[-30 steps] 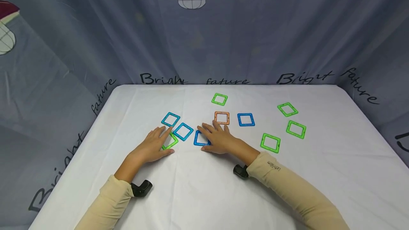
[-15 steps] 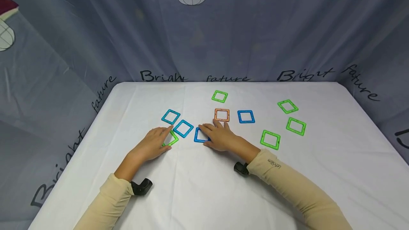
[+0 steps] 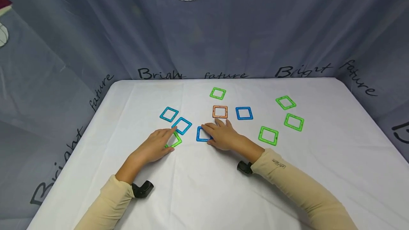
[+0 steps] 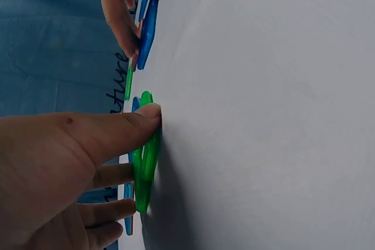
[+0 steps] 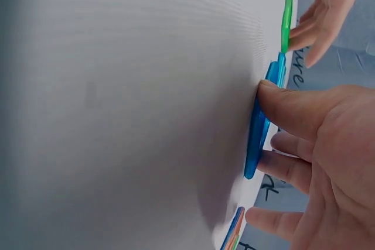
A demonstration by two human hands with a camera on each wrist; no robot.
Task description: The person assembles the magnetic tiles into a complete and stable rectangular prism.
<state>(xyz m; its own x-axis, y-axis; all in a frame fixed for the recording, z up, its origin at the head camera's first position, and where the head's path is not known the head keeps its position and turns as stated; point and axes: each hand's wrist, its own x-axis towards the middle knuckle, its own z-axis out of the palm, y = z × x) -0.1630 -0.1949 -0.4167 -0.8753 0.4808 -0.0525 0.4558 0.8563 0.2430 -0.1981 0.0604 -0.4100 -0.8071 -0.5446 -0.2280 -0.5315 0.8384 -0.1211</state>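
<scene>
My left hand (image 3: 161, 141) lies flat on the white table (image 3: 204, 187), fingers spread over a green square tile (image 3: 176, 140). In the left wrist view its thumb (image 4: 137, 122) presses the green tile's (image 4: 146, 156) near edge. My right hand (image 3: 213, 135) rests on a dark blue square tile (image 3: 201, 134), fingers straight. The right wrist view shows its thumb (image 5: 281, 106) against the blue tile's (image 5: 258, 130) edge. Both tiles lie on the cloth, a short gap between them.
Two cyan tiles (image 3: 169, 114) (image 3: 182, 125) lie just beyond the left hand. An orange tile (image 3: 220, 111) and a blue tile (image 3: 244, 113) sit past the right hand. Several green tiles (image 3: 268, 135) are scattered to the right and rear. Grey curtains surround the table.
The left hand has slid the green tile a little to the right, nearer the blue one. The right hand and blue tile shifted slightly right too.
</scene>
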